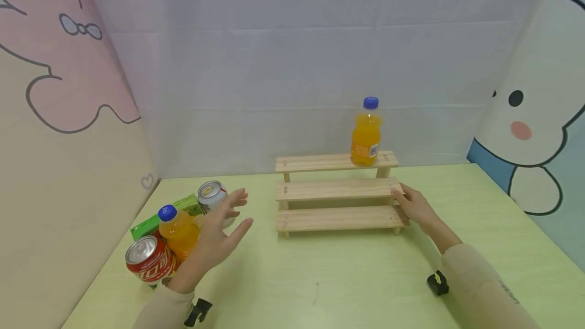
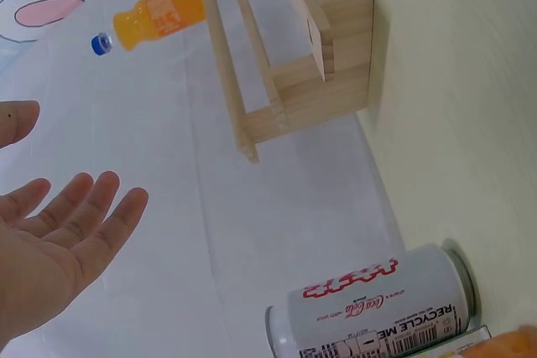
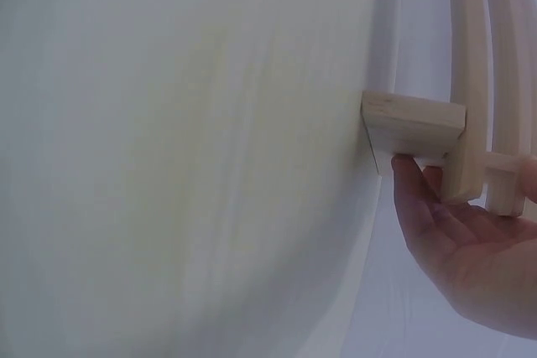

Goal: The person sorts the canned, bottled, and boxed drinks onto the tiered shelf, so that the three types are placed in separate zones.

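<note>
Fingers of the right hand (image 1: 418, 208) curled round the right edge of the pale wooden three-tier rack (image 1: 335, 190) toward the rear of the flat pale-green tabletop (image 1: 315, 281), those of the left hand (image 1: 216, 237) loosely spread, with open room between.

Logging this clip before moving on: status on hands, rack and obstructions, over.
Left hand open, holding nothing. Right hand gripping wooden rack at right end. Orange bottle upright on top tier. Nothing visibly blocking rack.

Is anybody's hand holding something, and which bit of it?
Yes: the right hand grips the three-tier wooden rack at its right end. The left hand holds nothing.
</note>
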`<state>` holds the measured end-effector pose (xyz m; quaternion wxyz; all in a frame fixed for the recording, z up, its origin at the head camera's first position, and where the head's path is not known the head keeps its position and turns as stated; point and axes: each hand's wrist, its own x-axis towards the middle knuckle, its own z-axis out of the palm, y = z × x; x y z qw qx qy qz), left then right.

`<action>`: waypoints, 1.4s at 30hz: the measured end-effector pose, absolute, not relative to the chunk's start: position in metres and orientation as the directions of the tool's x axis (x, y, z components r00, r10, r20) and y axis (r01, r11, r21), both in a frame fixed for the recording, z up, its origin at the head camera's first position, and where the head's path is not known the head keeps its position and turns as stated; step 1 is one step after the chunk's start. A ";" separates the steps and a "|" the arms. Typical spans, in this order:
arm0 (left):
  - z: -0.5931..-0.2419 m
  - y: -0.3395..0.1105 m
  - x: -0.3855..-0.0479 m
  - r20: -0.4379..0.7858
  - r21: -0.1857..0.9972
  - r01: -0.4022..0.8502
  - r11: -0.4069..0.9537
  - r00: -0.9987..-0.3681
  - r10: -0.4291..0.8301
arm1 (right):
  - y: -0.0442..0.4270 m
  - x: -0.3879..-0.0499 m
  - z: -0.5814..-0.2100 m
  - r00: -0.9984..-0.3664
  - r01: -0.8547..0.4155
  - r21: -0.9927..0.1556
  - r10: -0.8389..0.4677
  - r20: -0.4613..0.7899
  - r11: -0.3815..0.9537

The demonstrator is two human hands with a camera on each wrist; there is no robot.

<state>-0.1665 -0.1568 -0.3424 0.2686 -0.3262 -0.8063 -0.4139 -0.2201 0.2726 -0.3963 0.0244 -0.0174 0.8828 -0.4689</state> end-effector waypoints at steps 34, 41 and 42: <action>-0.330 -0.216 -0.145 0.714 0.496 0.661 0.563 -0.680 0.169 | 0.274 -0.221 -0.398 -0.997 -0.029 -0.832 -0.071 -0.013 0.554; -0.329 -0.226 -0.140 0.734 0.491 0.661 0.567 -0.665 0.140 | 0.272 -0.220 -0.396 -0.998 -0.009 -0.828 -0.058 -0.028 0.560; -0.330 -0.228 -0.139 0.735 0.492 0.660 0.567 -0.664 0.135 | 0.272 -0.220 -0.396 -0.998 -0.009 -0.829 -0.057 -0.028 0.559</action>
